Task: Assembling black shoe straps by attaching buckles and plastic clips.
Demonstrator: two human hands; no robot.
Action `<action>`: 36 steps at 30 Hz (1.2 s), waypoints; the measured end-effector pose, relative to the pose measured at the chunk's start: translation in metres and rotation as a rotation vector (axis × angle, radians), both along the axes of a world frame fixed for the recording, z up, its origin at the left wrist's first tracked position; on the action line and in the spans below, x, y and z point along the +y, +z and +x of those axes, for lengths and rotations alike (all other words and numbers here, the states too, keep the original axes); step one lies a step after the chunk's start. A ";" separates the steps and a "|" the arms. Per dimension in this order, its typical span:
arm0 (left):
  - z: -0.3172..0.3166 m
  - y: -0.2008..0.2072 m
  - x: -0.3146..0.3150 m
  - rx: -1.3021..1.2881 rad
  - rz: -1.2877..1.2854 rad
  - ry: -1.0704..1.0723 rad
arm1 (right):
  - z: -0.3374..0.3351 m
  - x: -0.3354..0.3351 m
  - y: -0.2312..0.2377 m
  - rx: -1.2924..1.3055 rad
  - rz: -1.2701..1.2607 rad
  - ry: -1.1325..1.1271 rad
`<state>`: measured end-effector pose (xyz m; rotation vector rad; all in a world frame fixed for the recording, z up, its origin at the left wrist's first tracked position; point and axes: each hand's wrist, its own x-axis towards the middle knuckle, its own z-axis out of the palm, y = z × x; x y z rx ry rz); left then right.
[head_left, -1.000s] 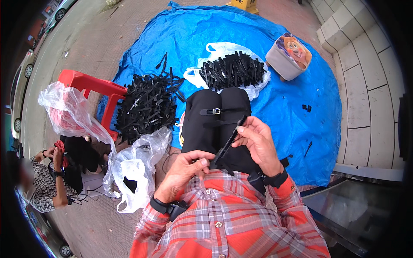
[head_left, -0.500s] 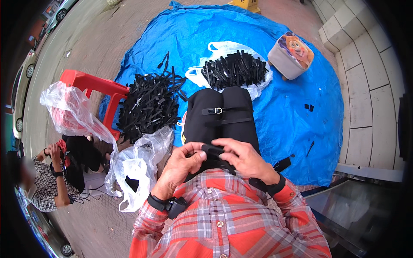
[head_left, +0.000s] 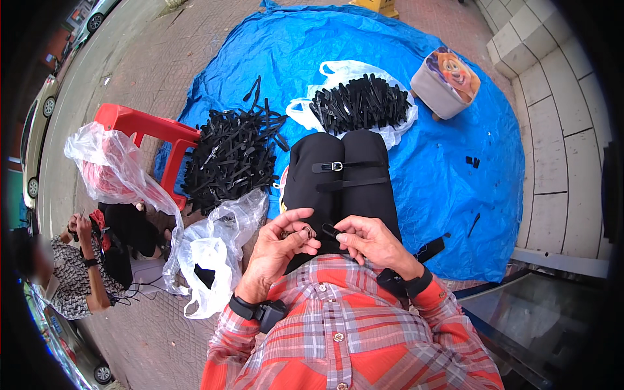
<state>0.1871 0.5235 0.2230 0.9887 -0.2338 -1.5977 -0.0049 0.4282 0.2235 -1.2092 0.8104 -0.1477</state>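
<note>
Above my lap, my right hand (head_left: 372, 239) pinches a short black strap piece (head_left: 330, 230) between thumb and fingers. My left hand (head_left: 281, 246) is just left of it, thumb and fingers curled together; a small metallic glint shows there, but what it holds is unclear. Across my black-clad thighs lie a black strap with a silver buckle (head_left: 337, 167) and a plain black strap (head_left: 348, 184). Beyond my knees, a dense row of black straps (head_left: 361, 104) rests on a white plastic bag (head_left: 299, 116). A loose heap of black straps (head_left: 231, 156) is to the left.
A blue tarp (head_left: 455, 175) spreads under the straps. On it stands a beige stool with a cartoon top (head_left: 447, 84). At left are a red plastic stool (head_left: 146, 123), clear and white plastic bags (head_left: 211, 260), and a seated person (head_left: 71, 266). A glass-topped case (head_left: 533, 318) is at lower right.
My hands were together on a black strap piece; now they are slightly apart, with the strap piece in my right fingers. The whole view has shifted a little.
</note>
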 end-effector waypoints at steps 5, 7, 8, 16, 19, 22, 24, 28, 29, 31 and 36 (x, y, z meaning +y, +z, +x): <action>-0.004 -0.002 -0.001 0.029 0.032 0.008 | 0.004 -0.002 0.003 -0.075 0.129 0.017; -0.006 -0.003 -0.001 0.055 0.035 0.030 | 0.003 -0.003 -0.002 -0.106 0.173 0.012; -0.006 -0.007 0.001 -0.011 0.002 0.013 | 0.002 -0.003 -0.003 -0.137 0.217 0.011; -0.011 -0.007 0.003 -0.225 -0.007 -0.033 | 0.002 -0.003 -0.006 -0.187 0.233 0.050; -0.009 -0.005 0.006 -0.316 -0.042 -0.104 | 0.001 -0.005 -0.004 -0.161 0.230 0.095; -0.011 0.002 0.008 -0.404 -0.075 -0.118 | 0.004 -0.006 -0.001 -0.132 0.262 0.112; -0.012 0.003 0.010 -0.301 -0.040 -0.079 | 0.005 -0.005 0.002 -0.124 0.286 0.109; -0.013 0.002 0.012 -0.403 -0.098 -0.089 | 0.011 -0.005 0.008 -0.232 0.293 0.018; -0.016 0.001 0.013 -0.419 -0.132 -0.094 | 0.014 -0.004 0.010 -0.253 0.320 0.008; -0.019 0.002 0.013 -0.434 -0.166 -0.100 | 0.017 -0.002 0.008 -0.289 0.334 -0.002; -0.015 0.009 0.012 -0.335 -0.051 -0.081 | 0.009 -0.003 0.009 -0.176 0.249 0.091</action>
